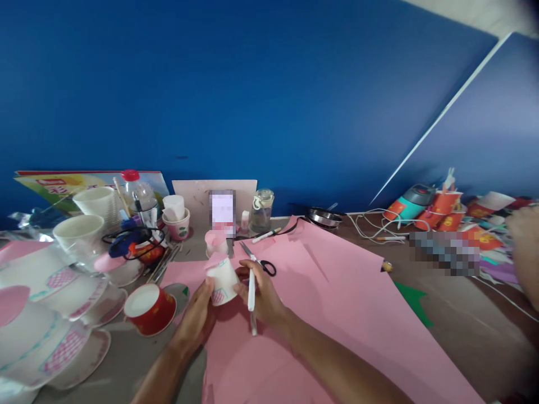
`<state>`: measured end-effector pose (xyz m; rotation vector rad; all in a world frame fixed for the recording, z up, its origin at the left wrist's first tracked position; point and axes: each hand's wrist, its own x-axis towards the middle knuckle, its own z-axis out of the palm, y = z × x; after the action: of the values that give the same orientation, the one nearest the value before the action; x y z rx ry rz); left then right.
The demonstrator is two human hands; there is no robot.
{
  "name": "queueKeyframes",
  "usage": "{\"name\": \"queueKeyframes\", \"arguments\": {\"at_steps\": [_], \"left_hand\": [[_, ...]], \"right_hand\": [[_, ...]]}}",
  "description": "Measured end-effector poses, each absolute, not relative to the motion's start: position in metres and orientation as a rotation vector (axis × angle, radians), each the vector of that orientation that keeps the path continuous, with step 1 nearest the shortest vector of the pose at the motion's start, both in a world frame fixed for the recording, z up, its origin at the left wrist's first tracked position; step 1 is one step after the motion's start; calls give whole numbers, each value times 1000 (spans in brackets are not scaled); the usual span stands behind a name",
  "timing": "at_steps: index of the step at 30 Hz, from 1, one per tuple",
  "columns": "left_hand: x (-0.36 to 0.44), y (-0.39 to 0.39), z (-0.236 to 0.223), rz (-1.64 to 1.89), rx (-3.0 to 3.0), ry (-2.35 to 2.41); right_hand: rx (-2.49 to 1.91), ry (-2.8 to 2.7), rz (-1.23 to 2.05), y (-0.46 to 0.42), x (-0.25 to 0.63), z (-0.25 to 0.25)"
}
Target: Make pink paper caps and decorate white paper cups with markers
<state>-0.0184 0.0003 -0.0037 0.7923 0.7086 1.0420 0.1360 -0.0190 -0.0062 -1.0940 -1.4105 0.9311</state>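
My left hand (197, 308) is closed around the left side of a small white paper cup (224, 283) with a pink patch and teal lines drawn on it. The cup is tilted above a large sheet of pink paper (337, 297). On the cup's right side, fingertips of my right hand (265, 294) touch its wall. That hand also grips a slim white pen (251, 292), which points down toward the paper. Just beyond my right hand lie black-handled scissors (268, 267). Behind the held cup stands another small cup with a pink top (216, 242).
Several decorated paper bowls (63, 342) crowd the left, beside a red paper bowl (150, 306). A phone (222, 210) leans at the back near a glass jar (261, 212). White cables (362, 227) and red cups (442, 205) lie right. Another person's arm (524, 252) shows at the right edge.
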Motion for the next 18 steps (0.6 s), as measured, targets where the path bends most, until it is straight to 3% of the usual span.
{"name": "queueKeyframes", "arguments": {"at_steps": [6, 18], "left_hand": [[-15, -3, 4, 980, 699, 638], [-25, 8, -9, 1035, 624, 568]], "right_hand": [[-1075, -1292, 1004, -18, 134, -7], [-918, -1414, 585, -39, 143, 12]]}}
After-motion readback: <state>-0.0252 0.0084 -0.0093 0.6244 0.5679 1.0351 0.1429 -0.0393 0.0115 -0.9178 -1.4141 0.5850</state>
